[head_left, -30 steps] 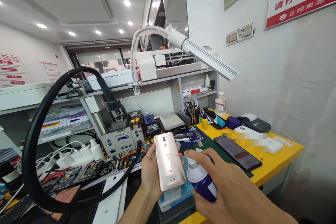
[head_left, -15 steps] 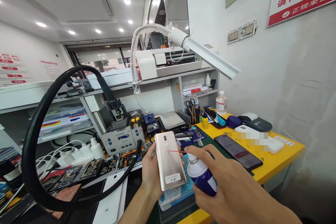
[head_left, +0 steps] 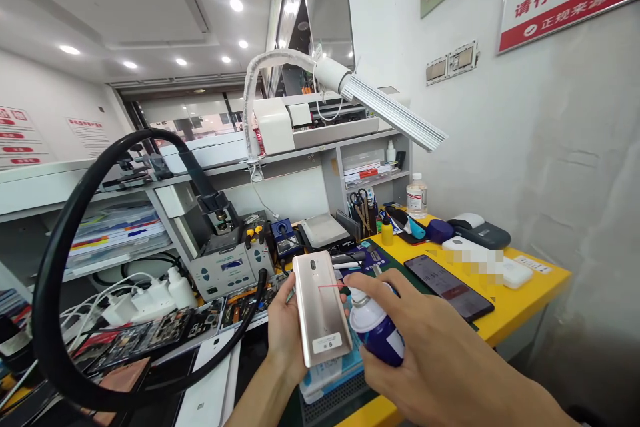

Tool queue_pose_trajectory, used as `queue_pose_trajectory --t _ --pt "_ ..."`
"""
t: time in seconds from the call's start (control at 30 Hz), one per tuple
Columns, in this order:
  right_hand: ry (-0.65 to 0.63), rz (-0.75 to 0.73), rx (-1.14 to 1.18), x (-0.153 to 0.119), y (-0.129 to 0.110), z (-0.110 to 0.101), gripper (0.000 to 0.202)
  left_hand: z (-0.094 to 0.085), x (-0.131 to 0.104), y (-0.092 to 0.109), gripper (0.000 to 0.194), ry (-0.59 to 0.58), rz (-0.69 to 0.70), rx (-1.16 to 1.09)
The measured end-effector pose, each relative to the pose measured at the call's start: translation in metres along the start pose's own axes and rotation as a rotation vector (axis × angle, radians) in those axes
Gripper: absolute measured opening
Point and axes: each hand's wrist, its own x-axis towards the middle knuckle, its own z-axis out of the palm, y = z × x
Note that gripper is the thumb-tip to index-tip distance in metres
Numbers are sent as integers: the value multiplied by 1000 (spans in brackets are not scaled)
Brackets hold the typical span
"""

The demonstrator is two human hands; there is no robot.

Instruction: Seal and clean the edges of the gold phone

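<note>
My left hand (head_left: 286, 323) is wrapped round a gold smartphone (head_left: 323, 307), its back turned up toward me and a white sticker near its lower end. In my right hand (head_left: 415, 330) is a white and dark blue spray can (head_left: 376, 327), with the index finger on its nozzle. A thin red straw (head_left: 330, 287) runs from the nozzle across the phone's back, its tip close to the upper middle; whether it touches, I cannot tell. Beneath the phone lies a light blue packet (head_left: 327, 379) on the dark mat.
A dark phone with a lit screen (head_left: 449, 285) lies on the yellow table (head_left: 543, 287) at right. The black hose (head_left: 45, 267) of a grey hot-air station (head_left: 227, 270) loops across the left side. Circuit boards (head_left: 155, 327) and a white phone (head_left: 207, 380) lie at left. A lamp (head_left: 395, 110) hangs above.
The whole view has shifted slightly leftward. The spray can and my right hand have come a little closer to the gold smartphone. Both grips are the same.
</note>
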Motion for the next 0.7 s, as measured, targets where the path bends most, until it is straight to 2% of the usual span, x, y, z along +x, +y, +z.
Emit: queue_pose_trajectory --t 0.37,0.7 --pt "-23 -4 -9 6 -6 -7 76 -1 -1 0 40 -49 -1 -11" --pt "-31 10 -20 7 -9 -13 75 2 -5 -1 43 -112 -9 -21"
